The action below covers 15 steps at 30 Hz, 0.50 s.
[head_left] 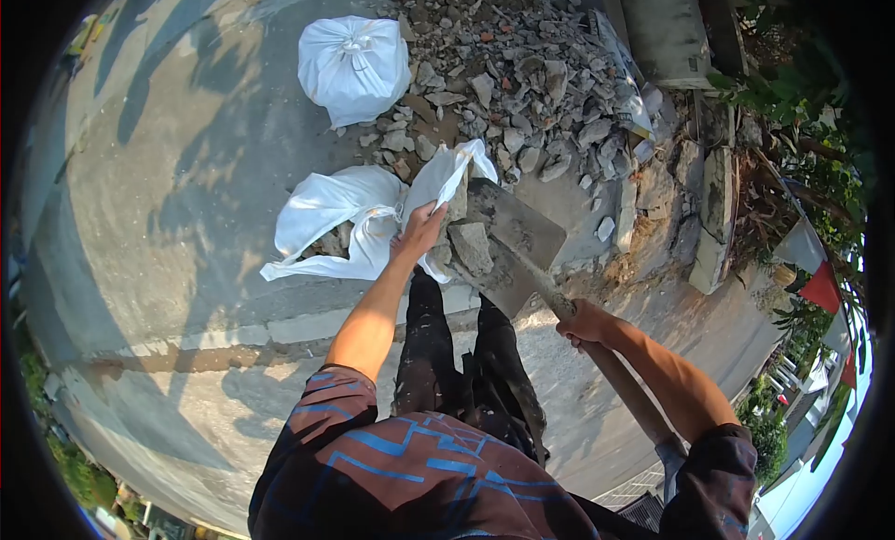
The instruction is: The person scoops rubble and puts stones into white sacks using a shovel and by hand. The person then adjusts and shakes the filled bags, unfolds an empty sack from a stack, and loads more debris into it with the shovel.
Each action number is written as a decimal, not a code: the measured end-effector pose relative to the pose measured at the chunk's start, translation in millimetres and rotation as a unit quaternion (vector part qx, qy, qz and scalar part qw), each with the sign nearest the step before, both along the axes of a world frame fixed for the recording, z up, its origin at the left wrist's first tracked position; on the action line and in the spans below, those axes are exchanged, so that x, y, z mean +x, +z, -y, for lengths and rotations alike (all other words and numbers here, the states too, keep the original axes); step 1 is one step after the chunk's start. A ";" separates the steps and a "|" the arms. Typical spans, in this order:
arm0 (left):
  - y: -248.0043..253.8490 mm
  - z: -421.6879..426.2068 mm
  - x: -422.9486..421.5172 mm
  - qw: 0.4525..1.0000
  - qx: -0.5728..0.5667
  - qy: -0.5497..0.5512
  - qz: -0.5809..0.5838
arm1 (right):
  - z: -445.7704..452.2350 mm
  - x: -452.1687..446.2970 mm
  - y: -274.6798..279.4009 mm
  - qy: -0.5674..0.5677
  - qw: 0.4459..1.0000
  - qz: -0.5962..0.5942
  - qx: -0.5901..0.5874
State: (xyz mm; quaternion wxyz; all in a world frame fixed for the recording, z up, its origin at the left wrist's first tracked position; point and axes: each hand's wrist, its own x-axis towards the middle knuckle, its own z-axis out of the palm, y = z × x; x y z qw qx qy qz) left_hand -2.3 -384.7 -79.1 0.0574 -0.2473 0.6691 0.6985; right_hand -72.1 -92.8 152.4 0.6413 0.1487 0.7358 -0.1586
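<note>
White plastic sack (446, 178), limp-mouthed, stands in front of your legs (425, 324), its rim pinched in your closed left hand (421, 232). Your right hand (594, 326) is wrapped round the handle of a flat-bladed grey metal shovel (522, 225), whose blade meets the sack's mouth with an angular grey concrete chunk (473, 248) on it. Whether the slumped white sack (350, 200) to the left is separate, you can't tell from here.

Watch the chunk: tilt the blade sideways and it could slide off towards your legs. Let the rim sag and it may miss the mouth. A one-handed hold could let the shovel twist; its edge might tear the plastic or catch your left fingers.
</note>
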 end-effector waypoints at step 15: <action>-13.4 -9.5 13.8 0.987 0.090 0.131 0.030 | 65.3 15.6 43.7 -0.049 0.998 0.000 -0.025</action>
